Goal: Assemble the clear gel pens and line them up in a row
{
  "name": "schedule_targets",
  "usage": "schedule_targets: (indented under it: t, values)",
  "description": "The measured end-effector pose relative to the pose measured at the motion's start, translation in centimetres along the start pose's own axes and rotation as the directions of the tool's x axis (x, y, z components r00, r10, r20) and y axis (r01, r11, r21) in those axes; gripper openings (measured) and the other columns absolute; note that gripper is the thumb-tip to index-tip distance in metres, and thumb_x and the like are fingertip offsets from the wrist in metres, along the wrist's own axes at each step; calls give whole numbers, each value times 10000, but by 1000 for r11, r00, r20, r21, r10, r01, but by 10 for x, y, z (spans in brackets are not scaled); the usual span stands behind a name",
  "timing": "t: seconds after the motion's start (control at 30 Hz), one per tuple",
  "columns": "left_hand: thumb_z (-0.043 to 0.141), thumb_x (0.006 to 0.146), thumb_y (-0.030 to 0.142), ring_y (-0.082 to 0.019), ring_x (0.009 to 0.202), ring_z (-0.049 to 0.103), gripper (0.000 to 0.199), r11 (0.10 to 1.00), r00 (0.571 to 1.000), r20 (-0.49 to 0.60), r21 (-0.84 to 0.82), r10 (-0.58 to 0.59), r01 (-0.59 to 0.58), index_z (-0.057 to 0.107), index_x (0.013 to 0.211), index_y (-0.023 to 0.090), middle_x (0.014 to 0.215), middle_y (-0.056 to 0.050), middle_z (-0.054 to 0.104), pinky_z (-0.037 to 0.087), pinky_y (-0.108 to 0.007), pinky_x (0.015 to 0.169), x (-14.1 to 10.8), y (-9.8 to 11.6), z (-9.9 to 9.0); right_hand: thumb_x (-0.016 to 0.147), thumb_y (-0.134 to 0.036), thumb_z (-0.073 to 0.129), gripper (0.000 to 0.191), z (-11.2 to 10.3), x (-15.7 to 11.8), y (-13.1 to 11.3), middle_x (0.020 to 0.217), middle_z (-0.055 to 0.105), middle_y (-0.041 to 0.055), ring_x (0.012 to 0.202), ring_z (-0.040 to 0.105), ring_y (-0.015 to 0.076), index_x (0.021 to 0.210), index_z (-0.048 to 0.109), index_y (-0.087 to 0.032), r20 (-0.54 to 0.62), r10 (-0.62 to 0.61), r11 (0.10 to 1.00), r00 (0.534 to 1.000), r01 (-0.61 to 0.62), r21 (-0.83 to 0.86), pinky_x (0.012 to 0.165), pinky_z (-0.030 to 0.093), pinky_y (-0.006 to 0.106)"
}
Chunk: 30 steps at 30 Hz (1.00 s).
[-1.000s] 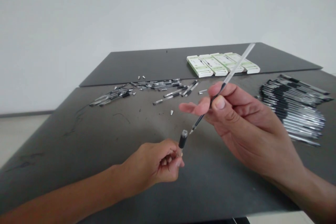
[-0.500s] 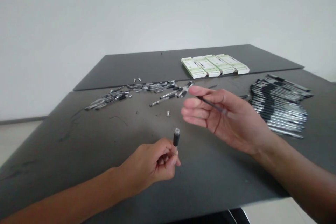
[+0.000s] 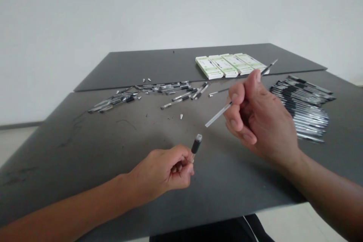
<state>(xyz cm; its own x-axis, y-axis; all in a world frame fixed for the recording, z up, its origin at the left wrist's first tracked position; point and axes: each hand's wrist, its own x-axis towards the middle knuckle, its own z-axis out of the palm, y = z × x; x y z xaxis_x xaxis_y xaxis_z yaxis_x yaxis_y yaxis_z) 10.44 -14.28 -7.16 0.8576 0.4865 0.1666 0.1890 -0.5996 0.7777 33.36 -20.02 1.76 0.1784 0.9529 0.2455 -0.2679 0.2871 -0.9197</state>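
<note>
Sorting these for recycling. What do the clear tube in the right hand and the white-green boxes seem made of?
The clear tube in the right hand looks like glossy see-through plastic, since the dark table shows through it. The boxes look like matte printed paperboard with folded edges, though the view is soft.

A stubby black pen section point(image 3: 196, 145) stands nearly upright in the left hand point(image 3: 161, 170), its silvery end on top and a thin stem disappearing into the curled hand. Well apart from it, the right hand point(image 3: 262, 117) pinches a slim clear pen tube point(image 3: 218, 115) near its middle, tilted, with the bare end low and a dark end point(image 3: 268, 67) sticking out above.
</note>
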Motion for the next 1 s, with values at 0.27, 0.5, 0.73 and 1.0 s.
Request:
schedule_targets:
  t: [0.27,0.5,0.73,1.0]
  values:
    - [567,883,134,-80,571,674,133,994,999,1,96,51,-51,662,886,227,744,48,765,447,-149,574,0,0,-1,1053,-550,630,418,2,-13,-2,561,567,-13,380,403,103,748,674,-267,25,-5,996,1000,8,-87,279,232,259]
    - [571,868,141,-77,558,657,120,994,999,12,92,52,-53,660,875,220,722,49,749,425,-149,557,-1,1,-2,1034,-594,632,444,4,-14,-3,547,559,-11,367,411,110,725,676,-279,25,-5,990,1000,9,-139,279,256,281]
    - [574,853,145,-77,560,647,121,991,998,12,120,55,-56,667,857,222,713,50,743,421,-151,557,0,2,-3,1097,-508,568,428,2,-16,-1,553,575,-32,391,435,106,756,670,-270,47,-71,960,996,81,-269,324,289,259]
    - [580,909,167,-84,602,696,109,997,1000,9,71,22,-23,669,908,231,759,48,768,482,-150,598,-1,2,-4,1120,-460,555,361,-5,-17,3,582,616,-47,412,459,70,937,795,-261,230,48,903,972,56,-426,348,300,214]
